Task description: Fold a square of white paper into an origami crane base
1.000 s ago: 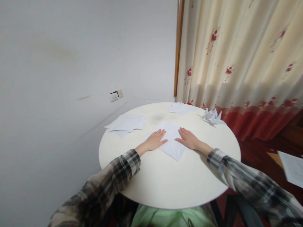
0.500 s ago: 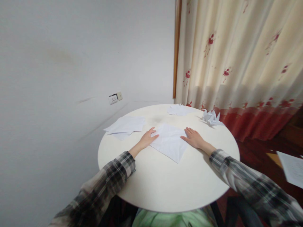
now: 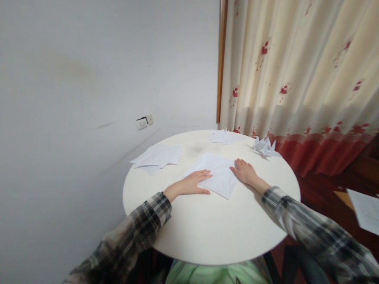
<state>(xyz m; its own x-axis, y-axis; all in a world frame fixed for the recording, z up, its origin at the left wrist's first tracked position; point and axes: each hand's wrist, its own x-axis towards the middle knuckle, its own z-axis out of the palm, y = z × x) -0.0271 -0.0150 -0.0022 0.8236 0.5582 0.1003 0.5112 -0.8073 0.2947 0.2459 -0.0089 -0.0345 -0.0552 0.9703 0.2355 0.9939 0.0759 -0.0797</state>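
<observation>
light: soft, diffuse | shadow: faint, beside right forearm [image 3: 259, 184] on white table [image 3: 219, 232] | floor [image 3: 318, 193] at right: dim | paper sheet [image 3: 218, 175]: pale, low contrast | left sleeve [image 3: 130, 230], near: blurred | edges: wide-angle stretch

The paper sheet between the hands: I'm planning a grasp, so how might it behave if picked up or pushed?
The paper sheet looks thin, so it is probably light and floppy when lifted by a corner. Lying flat on the smooth-looking table, it would likely slide if pushed.
</observation>
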